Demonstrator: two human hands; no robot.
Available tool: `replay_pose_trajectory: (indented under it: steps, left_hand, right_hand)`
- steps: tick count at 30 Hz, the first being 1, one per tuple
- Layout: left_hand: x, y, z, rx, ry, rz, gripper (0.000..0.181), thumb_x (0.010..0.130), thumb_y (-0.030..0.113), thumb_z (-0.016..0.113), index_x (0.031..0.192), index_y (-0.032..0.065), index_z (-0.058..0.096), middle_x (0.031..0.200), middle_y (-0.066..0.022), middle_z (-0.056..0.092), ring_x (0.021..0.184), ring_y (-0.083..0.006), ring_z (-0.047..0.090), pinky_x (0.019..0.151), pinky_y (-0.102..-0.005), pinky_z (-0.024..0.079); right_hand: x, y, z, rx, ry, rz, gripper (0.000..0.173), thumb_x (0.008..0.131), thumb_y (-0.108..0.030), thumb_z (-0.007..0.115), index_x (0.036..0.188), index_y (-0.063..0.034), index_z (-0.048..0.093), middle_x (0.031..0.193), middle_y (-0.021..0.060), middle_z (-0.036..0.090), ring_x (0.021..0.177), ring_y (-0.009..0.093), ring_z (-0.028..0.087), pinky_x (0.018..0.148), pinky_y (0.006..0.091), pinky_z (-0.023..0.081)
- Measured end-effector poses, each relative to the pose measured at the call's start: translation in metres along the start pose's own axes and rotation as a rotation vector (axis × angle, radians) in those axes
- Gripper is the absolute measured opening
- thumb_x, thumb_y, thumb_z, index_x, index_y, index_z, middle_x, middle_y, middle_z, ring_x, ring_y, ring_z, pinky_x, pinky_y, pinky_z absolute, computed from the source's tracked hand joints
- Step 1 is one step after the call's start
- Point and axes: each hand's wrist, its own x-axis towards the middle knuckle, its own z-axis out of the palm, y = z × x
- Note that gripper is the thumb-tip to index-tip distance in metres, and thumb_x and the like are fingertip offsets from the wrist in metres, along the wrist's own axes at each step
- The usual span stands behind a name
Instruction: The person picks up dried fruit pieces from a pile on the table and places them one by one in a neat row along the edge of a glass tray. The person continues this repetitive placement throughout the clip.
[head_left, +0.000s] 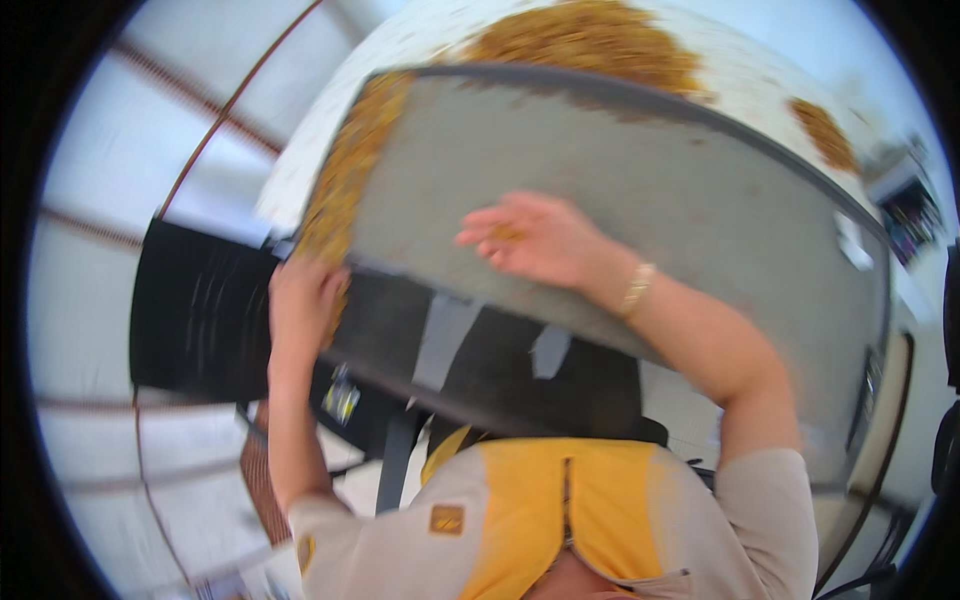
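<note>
A large grey tray (637, 165) with a dark raised rim lies before me. Along its left side runs a band of small golden-brown pieces (358, 150), perhaps raisins; blur hides their exact kind. My left hand (306, 296) rests at the near end of this band, its fingertips hidden among the pieces, so its grip is unclear. Over the grey surface, my right hand (536, 236) is turned partly palm up with curled fingers. In it sits a small golden-brown piece or small cluster (508, 233).
Beyond the rim, a large golden-brown heap (585, 45) and a smaller heap (823, 135) lie on a white surface (742, 75). A white item (852, 241) is at the tray's right. A black chair back (202, 315) stands left. A container of items (907, 206) is far right.
</note>
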Motion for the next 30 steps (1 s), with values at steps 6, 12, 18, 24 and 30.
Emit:
replay_pose_trajectory:
  steps: [6,12,18,24,30]
  left_hand:
    - [-0.040,0.106,0.000,-0.467,-0.146,0.176,0.039,0.075,0.011,0.076,0.112,0.0050,0.064,0.119,-0.0173,0.057,0.112,-0.0373,0.053,0.095,-0.0445,0.043]
    - [-0.052,0.137,0.021,-0.432,-0.373,0.403,0.066,0.074,0.023,0.080,0.133,0.0074,0.054,0.148,-0.0188,0.039,0.137,-0.0420,0.033,0.110,-0.0528,0.030]
    - [-0.056,0.133,0.023,-0.445,-0.334,0.382,0.064,0.076,0.024,0.078,0.132,0.0071,0.055,0.148,-0.0179,0.039,0.138,-0.0419,0.032,0.111,-0.0540,0.028]
    - [-0.055,0.135,0.024,-0.463,-0.317,0.403,0.064,0.075,0.025,0.080,0.132,0.0087,0.056,0.147,-0.0172,0.042,0.137,-0.0407,0.034,0.111,-0.0524,0.030]
    - [-0.051,0.135,0.017,-0.427,-0.324,0.404,0.061,0.076,0.031,0.079,0.129,0.0093,0.059,0.143,-0.0165,0.046,0.134,-0.0393,0.038,0.107,-0.0510,0.034]
  right_hand:
    - [0.000,-0.005,0.011,-0.139,0.176,0.037,0.014,0.099,-0.008,0.048,0.109,0.0011,0.054,0.081,0.0064,0.054,0.052,0.006,0.036,0.041,0.0192,0.029]
    - [-0.039,-0.064,0.001,-0.038,0.358,-0.196,0.012,0.098,-0.006,0.047,0.105,0.0021,0.053,0.076,0.0039,0.052,0.052,0.005,0.036,0.040,0.0181,0.030]
    - [-0.136,-0.225,0.028,0.286,0.755,-1.097,0.033,0.098,-0.022,0.039,0.113,0.0077,0.040,0.109,0.0204,0.049,0.090,0.026,0.049,0.079,0.0377,0.047]
    - [-0.257,-0.294,-0.025,-0.936,1.637,-0.977,0.048,0.092,-0.027,0.055,0.126,0.0045,0.043,0.127,0.0163,0.050,0.112,0.031,0.051,0.092,0.0422,0.047]
    - [-0.160,-0.262,-0.054,-0.952,1.242,-1.123,0.038,0.093,-0.026,0.054,0.117,0.0033,0.057,0.100,0.0155,0.065,0.090,0.028,0.063,0.082,0.0412,0.053]
